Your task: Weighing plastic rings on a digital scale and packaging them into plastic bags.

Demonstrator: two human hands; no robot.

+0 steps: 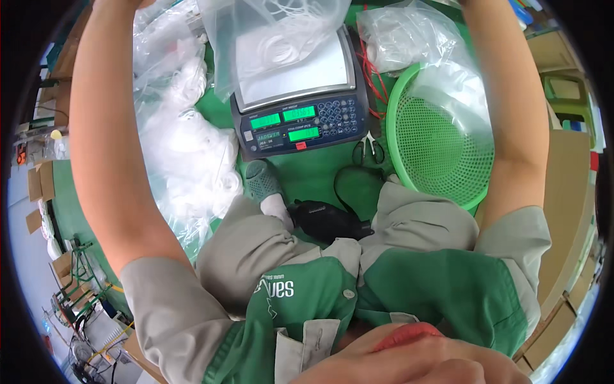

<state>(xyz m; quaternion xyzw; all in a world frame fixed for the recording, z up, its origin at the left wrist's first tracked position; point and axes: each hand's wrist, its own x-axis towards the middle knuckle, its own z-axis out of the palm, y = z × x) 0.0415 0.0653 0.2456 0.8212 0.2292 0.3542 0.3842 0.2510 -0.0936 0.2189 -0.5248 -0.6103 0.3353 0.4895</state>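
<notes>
Both my forearms reach up and away from me, the left forearm point(109, 141) and the right forearm point(511, 115), and both hands are cut off by the top edge. Between them a grey counting scale point(300, 121) with green displays sits on the green floor. A clear plastic bag point(281, 38) of white rings rests over its pan and rises toward the top edge. Whether my hands hold it is hidden.
A green mesh basket point(441, 141) lies to the right of the scale, with small scissors point(369, 150) and red cord beside it. Heaps of white rings in clear plastic point(192, 153) lie at the left. Another filled bag point(403, 35) sits behind the basket. Cardboard boxes point(569, 192) stand at right.
</notes>
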